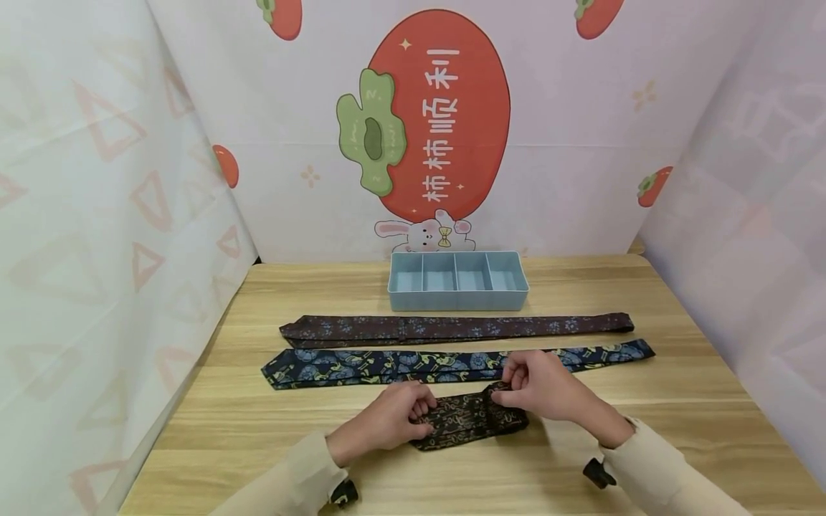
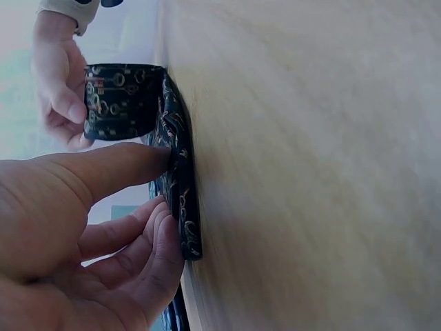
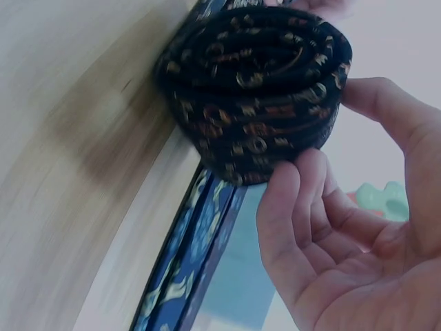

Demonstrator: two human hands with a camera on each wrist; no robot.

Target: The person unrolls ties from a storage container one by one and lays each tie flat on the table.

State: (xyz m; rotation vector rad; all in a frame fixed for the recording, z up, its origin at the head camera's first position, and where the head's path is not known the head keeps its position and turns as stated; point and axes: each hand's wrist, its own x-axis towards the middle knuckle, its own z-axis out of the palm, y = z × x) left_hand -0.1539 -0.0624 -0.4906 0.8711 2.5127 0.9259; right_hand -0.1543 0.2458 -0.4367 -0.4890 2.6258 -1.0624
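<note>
A black necktie (image 1: pixel 459 418) with a small key pattern lies near the front of the table, its right part wound into a roll (image 3: pixel 255 131). My right hand (image 1: pixel 542 387) holds that roll between thumb and fingers. At the flat wide end, my left hand (image 1: pixel 393 416) pinches the tie, thumb on one face and fingers at the edge in the left wrist view. Just behind, a navy necktie (image 1: pixel 361 365) with blue and yellow figures is stretched across the table. Beyond it lies a dark maroon necktie (image 1: pixel 464 327) with small blue flowers.
A light blue tray (image 1: pixel 458 300) with several compartments stands at the back of the wooden table (image 1: pixel 226 430). A printed white cloth (image 1: pixel 555 179) hangs behind it, and similar cloths flank both sides.
</note>
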